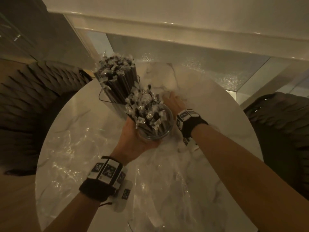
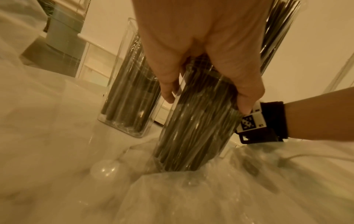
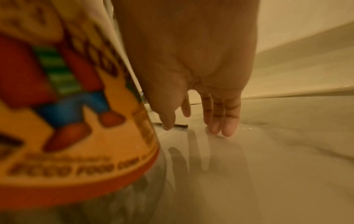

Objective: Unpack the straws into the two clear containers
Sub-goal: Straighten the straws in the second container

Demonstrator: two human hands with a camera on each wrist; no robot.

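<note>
My left hand (image 1: 138, 139) grips a round clear jar (image 1: 155, 126) packed with black straws (image 1: 145, 111) in clear wrappers, and the jar stands on crumpled plastic. In the left wrist view, my thumb and fingers curl round the jar (image 2: 195, 133). Behind it stands a rectangular clear container (image 1: 117, 87), also full of wrapped black straws. My right hand (image 1: 170, 99) reaches past the jar's right side, fingers straight and just above the tabletop. In the right wrist view, a single dark straw (image 3: 181, 125) lies on the table just beyond my right hand (image 3: 195, 128). The jar's colourful label (image 3: 67, 91) fills the left of that view.
Crumpled clear plastic packaging (image 1: 93, 158) covers the near half of the round white marble table (image 1: 217, 104). Dark upholstered chairs stand at the left (image 1: 33, 106) and right (image 1: 284, 131). A white ledge (image 1: 184, 30) runs behind the table.
</note>
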